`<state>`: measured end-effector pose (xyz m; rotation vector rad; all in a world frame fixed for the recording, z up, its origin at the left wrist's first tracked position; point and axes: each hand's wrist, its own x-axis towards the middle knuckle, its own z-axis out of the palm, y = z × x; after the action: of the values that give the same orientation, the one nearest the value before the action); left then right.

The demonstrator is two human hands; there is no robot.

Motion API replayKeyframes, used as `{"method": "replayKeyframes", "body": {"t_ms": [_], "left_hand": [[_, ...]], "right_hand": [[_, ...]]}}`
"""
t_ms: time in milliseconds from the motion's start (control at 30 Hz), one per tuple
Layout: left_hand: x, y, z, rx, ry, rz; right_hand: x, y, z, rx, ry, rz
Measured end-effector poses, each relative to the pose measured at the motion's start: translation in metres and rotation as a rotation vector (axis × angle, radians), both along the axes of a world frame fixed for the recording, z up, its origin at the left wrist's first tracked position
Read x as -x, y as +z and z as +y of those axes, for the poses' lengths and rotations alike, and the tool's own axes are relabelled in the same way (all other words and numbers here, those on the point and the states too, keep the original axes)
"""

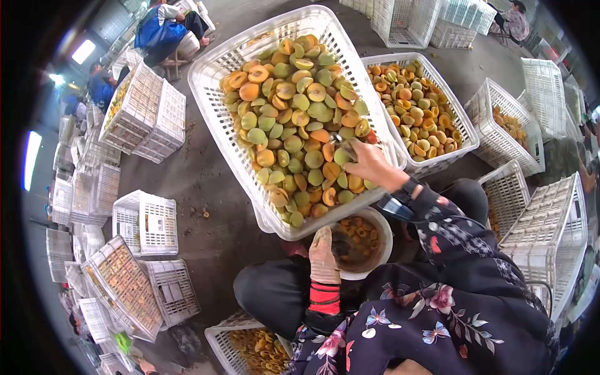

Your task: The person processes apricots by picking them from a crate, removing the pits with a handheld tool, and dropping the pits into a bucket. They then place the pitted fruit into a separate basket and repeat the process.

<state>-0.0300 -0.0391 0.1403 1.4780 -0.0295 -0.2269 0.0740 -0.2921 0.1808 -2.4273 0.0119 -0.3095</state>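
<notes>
A large white crate (pixel 212 119) full of halved green and orange apricots (pixel 290 109) stands tilted in front of me. My bare right hand (pixel 370 165) reaches over its right edge, fingers closed around a small shiny metal tool (pixel 337 139) among the fruit. Below the crate's near edge is my left hand (pixel 323 253), in a soiled pale glove with a red striped cuff. Its fingers are bunched together, and what they hold, if anything, is hidden. Right beside it sits a white bucket (pixel 389 240) with orange fruit pieces in liquid.
Another crate of apricot halves (pixel 415 109) stands to the right. Between my legs and the left stacks lies dark floor (pixel 206 219). A crate of fruit pieces (pixel 219 344) is by my left knee. White crates (pixel 145 219) stand around; a person in blue (pixel 159 31) sits at the back left.
</notes>
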Motion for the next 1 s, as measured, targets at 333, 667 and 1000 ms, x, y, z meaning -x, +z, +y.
{"method": "replayKeyframes", "body": {"t_ms": [333,667,1000], "left_hand": [[0.006,0.064,-0.013,0.308,-0.138,0.138],[0.016,0.087,-0.009,0.302,-0.084,0.194],[0.027,0.091,-0.008,0.337,-0.043,0.24]], "right_hand": [[0.131,0.06,0.054,-1.795,0.207,0.733],[0.15,0.088,0.09,-1.587,-0.009,0.774],[0.163,0.079,0.106,-1.595,0.041,0.791]]}}
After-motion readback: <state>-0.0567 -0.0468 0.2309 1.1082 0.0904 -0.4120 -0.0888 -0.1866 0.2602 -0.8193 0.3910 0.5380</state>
